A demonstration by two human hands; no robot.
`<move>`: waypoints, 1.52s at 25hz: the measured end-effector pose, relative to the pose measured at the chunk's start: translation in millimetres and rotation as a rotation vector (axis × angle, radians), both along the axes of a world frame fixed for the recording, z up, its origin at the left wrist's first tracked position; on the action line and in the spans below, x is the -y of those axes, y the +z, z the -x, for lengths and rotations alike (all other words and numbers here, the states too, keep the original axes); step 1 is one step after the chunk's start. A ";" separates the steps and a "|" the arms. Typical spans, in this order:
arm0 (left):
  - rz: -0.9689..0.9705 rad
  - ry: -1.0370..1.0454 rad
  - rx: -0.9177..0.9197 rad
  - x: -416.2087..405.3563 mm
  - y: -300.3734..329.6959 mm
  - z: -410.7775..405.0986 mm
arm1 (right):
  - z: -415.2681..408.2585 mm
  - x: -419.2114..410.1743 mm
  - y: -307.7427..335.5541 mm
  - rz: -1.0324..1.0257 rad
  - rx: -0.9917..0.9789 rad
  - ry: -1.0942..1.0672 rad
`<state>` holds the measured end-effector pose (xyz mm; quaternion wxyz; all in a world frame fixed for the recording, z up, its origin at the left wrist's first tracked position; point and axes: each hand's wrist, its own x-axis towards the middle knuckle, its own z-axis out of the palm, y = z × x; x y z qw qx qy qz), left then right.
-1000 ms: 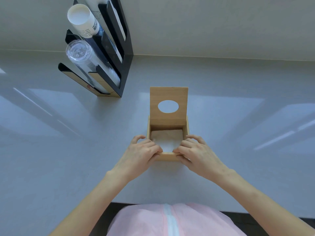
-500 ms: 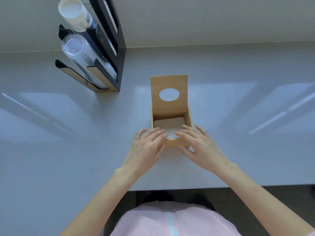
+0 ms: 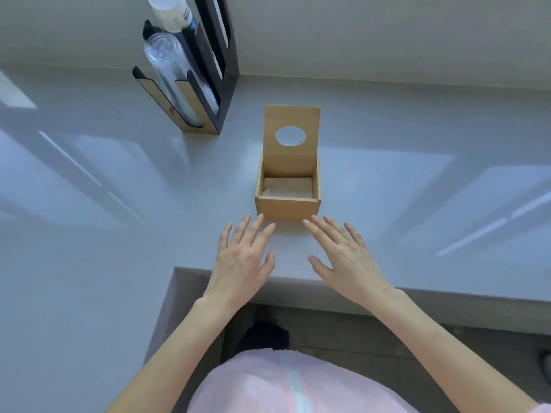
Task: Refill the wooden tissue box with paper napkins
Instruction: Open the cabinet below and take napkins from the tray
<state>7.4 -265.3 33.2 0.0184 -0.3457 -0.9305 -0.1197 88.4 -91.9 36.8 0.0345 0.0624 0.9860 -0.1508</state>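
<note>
The wooden tissue box (image 3: 287,207) stands on the grey counter, its hinged lid (image 3: 291,156) with an oval hole raised upright at the back. White paper napkins (image 3: 286,188) lie flat inside it. My left hand (image 3: 243,259) hovers just in front of the box's near left corner, fingers spread, holding nothing. My right hand (image 3: 343,257) is spread the same way in front of the near right corner, also empty. Neither hand touches the box.
A black and wood cup holder rack (image 3: 205,84) leans at the back left, holding a stack of clear cups (image 3: 167,64) and a stack of white paper cups (image 3: 171,11). The counter's front edge (image 3: 298,286) runs just under my wrists. A wall rises behind.
Both hands have come off the box's front rim and drawn back toward me with fingers spread. The napkins stay in the box. The camera has pulled back.
</note>
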 end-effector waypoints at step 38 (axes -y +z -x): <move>0.115 -0.124 0.208 16.9 -127.7 -112.3 | -110.1 30.6 -124.6 -0.083 0.145 -0.141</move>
